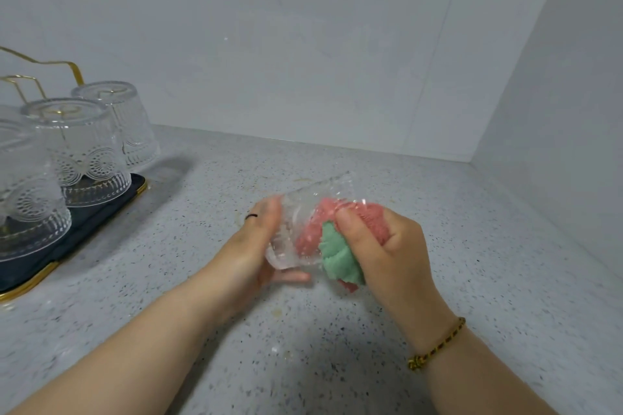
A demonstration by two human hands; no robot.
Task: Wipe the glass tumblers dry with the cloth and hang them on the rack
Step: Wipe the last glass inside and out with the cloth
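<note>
A: What is the biggest thing here?
B: The speckled grey table [505,246]. At its left side stands the rack [101,216], gold wire on a dark tray. 3 hung tumblers [74,141] sit on it, upside down.
A: And the 4th one?
B: That is the held tumbler [293,222]. It is up over the middle of the table, between both hands, well apart from the rack. It lies tipped on its side, with its mouth to the right.
A: What are the hands doing?
B: The left hand [249,246] has its fingers wrapped tight round the bottom end of the glass. The right hand [387,242] has its fingers squeezed on the cloth [340,253], pink and green, and pokes it into the mouth.
A: So which step is it?
B: I think it is the wiping step, drying the inside. This glass is not hung yet.
A: What comes next?
B: I think the cloth must come out. Then the glass must turn mouth down and go left to a free spot on the rack, gently, so it does not bump the others. I cannot tell which spot is free.
A: How does the glass look?
B: Clear and shiny. It is blurry, so I cannot tell if it is dry.
</note>
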